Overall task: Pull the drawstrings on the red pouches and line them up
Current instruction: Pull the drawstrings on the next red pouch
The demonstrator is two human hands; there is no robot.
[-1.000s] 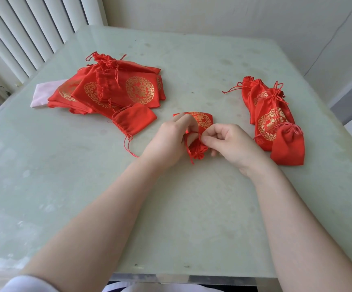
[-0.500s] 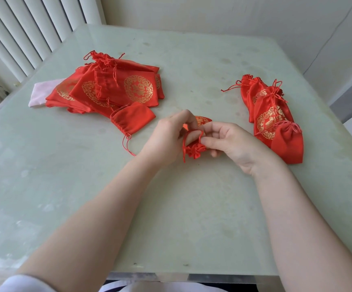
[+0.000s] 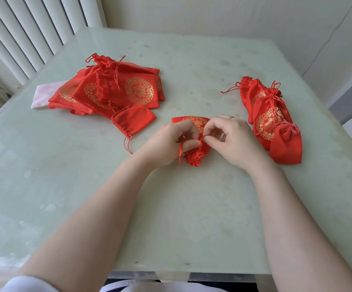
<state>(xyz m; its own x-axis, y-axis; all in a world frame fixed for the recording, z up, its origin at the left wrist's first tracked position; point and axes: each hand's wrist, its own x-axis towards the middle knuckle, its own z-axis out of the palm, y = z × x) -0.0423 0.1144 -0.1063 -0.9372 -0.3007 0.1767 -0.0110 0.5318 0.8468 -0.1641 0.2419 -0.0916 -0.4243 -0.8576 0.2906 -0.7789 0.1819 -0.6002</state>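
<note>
Left hand (image 3: 171, 144): curled around the pouch (image 3: 196, 157), gripping it near its gathered mouth.
Right hand (image 3: 232, 140): pinching the drawstring (image 3: 201, 141) between thumb and fingertip.
Pouch: mid-table, between both hands, mouth bunched toward the person.
Row (image 3: 272, 121): cinched pouches overlapping, just right of the right hand.
Pile (image 3: 116, 89): loose pouches, far left, over a pink cloth (image 3: 44, 95).
Table (image 3: 192, 207): pale green.

Head-worn view, down and forward over table (image 3: 192, 207)
</note>
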